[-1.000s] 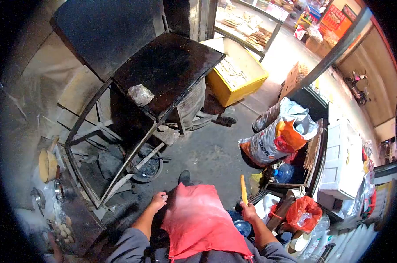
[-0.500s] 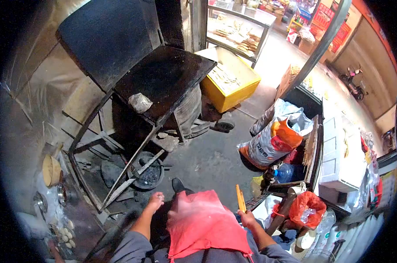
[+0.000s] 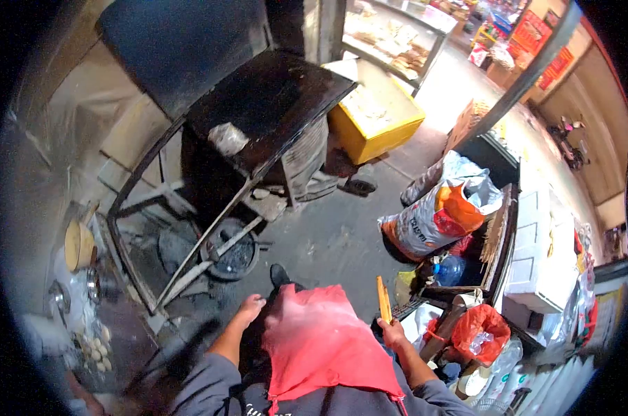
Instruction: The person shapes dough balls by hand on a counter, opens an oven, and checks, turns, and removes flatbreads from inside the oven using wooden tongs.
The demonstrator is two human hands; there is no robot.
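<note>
Right hand (image 3: 395, 335) closed around the bottom end of a flat yellow-orange wooden stick (image 3: 383, 299). Stick is narrow, straight, near upright, tip tilted slightly left, standing just right of the red apron (image 3: 321, 340). Left hand (image 3: 250, 308) empty, fingers loosely curled, hanging over the dark concrete floor (image 3: 334, 243) near the black metal stand (image 3: 265, 104). Printed white-and-orange sack (image 3: 435, 218) sits well right.
</note>
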